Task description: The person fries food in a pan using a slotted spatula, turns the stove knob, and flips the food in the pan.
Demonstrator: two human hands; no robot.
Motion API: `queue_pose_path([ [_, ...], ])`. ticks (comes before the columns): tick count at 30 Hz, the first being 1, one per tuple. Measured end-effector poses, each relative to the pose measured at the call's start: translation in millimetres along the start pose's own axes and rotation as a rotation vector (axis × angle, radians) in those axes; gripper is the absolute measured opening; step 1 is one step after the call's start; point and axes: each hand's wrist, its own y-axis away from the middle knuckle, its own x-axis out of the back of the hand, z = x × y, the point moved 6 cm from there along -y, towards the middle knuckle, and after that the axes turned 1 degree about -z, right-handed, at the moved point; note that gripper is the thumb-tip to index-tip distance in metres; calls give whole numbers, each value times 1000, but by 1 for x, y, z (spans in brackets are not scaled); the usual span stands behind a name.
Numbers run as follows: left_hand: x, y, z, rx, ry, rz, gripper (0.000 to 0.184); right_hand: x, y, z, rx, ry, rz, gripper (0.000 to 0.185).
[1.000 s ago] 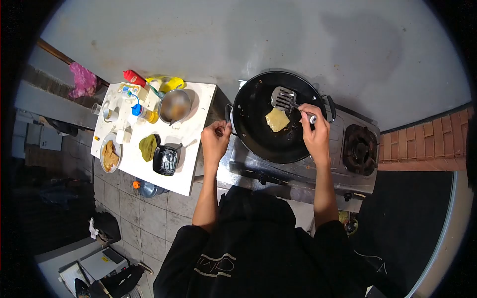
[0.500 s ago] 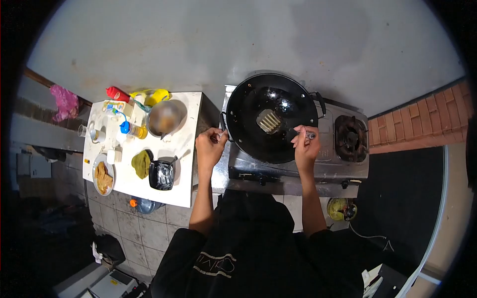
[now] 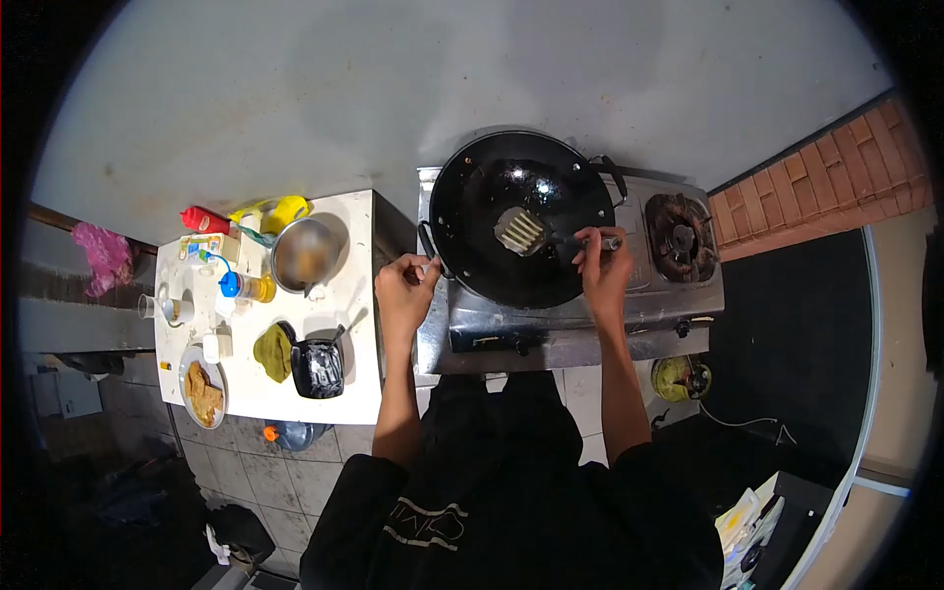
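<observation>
Basically, slotted spatula (image 3: 559,239) over pale yellow piece (image 3: 522,231), mid-wok (image 3: 516,280).
Right hand (image 3: 604,267) closed on spatula's stiff handle, best hold; left hand (image 3: 401,292) curled at wok's left handle (image 3: 425,241), grip unclear. Piece probably light, soft, slippery: support from below.

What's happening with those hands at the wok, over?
Left hand at left-side wok handle. Right hand gripping slotted spatula. Pale yellow food showing through spatula slots, inside wok. Nothing visibly blocking the spatula.

A grey wall (image 3: 246,118) backs the white table (image 3: 356,398), brickwork (image 3: 801,185) rightward, floor tiles (image 3: 258,479) below
</observation>
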Motion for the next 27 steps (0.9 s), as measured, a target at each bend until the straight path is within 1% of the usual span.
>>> queue_pose_path([
  [1,0,-1,0,6,-10,4,19,0,-1,3,7,0,3,15],
  [3,-1,-5,1,-16,-3,10,19,2,-4,9,0,-58,79,15],
  [4,-1,-4,2,-25,-2,7,20,2,-3,9,-1,-59,77,15],
  [6,0,-3,4,-22,-15,6,19,-2,-2,6,12,-1,-23,15],
  [7,1,-2,5,-22,-26,3,19,0,0,6,8,-3,-29,15],
  [9,0,1,0,-9,-13,10,19,7,1,8,-24,-48,25,14],
  [12,0,-1,3,-21,-6,19,19,7,-1,15,7,-78,87,13],
  [13,0,0,6,-30,-15,21,19,7,1,16,3,-79,89,13],
  [15,0,1,5,-24,-15,11,19,-1,2,12,31,-91,-19,13],
  [17,2,2,5,-20,-14,4,19,4,3,14,21,-80,-13,13],
  [19,0,2,2,-8,-16,6,19,11,0,19,-44,-48,46,12],
  [23,-1,-1,2,-25,-24,14,19,3,2,13,9,-131,29,13],
  [26,0,1,2,-19,-9,14,19,5,0,9,11,-62,16,13],
  [27,0,1,6,-14,-20,14,19,5,-2,13,-3,-62,52,13],
])
